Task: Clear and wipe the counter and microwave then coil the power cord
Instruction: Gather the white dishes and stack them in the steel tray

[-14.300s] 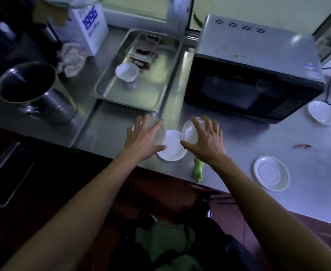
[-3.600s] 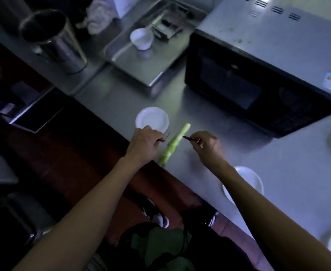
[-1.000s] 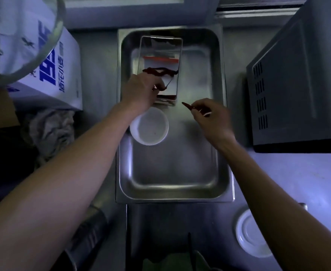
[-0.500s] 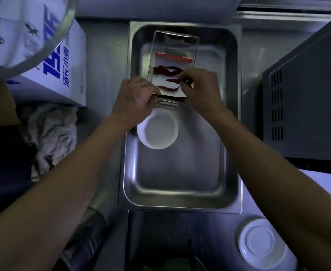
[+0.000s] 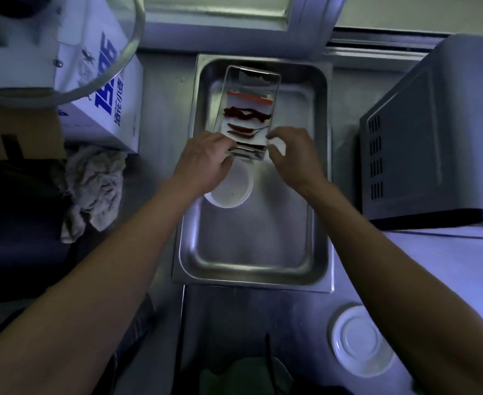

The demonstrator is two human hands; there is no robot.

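A small steel tray with several dark red chilies sits in the far part of a large steel tray on the counter. My left hand grips the small tray's near left corner. To the right of that tray's near end is my right hand, fingers loosely curled and holding nothing. A thin chili lies in the small tray between my hands. A white bowl stands in the large tray, partly under my left wrist. The microwave is at the right.
A white saucer lies on the counter near the front right. A crumpled rag lies left of the large tray, in front of a white box with blue print. A round glass rim overhangs the box.
My right hand has let go of the thin chili into the small tray and drawn back to the right. My left hand stays on the small tray's corner.
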